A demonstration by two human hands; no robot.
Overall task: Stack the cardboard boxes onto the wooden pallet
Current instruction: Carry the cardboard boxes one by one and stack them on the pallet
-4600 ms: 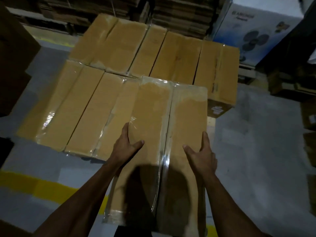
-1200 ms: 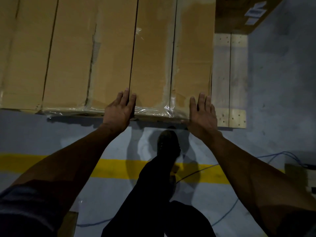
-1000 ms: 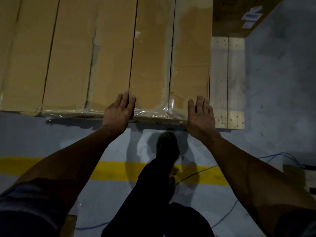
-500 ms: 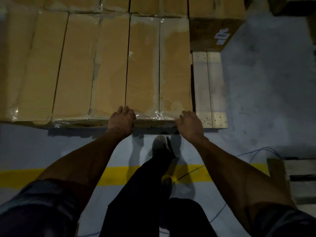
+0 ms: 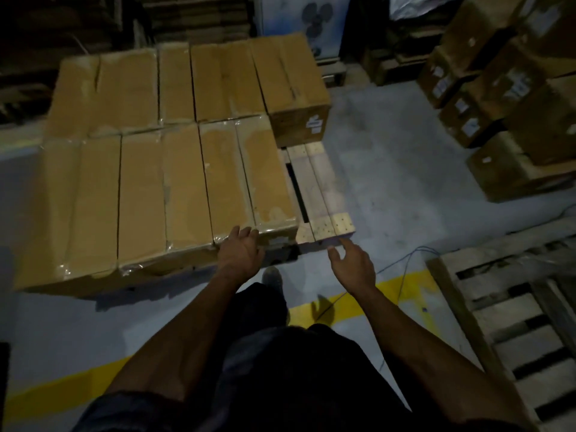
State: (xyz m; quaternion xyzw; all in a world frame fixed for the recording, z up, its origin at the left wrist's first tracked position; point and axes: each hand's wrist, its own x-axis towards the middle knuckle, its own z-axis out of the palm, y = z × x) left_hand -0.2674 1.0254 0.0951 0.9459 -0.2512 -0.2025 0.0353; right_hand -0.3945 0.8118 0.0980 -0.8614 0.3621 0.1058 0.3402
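We're resting our left hand (image 5: pixel 239 251) on the near edge of the last box (image 5: pixel 249 179), fingers lying flat over the corner, probably to keep it flush with its row. Our right hand (image 5: pixel 352 262) is hovering loose and holding nothing, just off the pallet (image 5: pixel 324 194) corner. The boxes are sitting in two rows on the pallet, leaving a bare strip of slats on the right. Lighting's dim, so we're guessing they're all taped closed.
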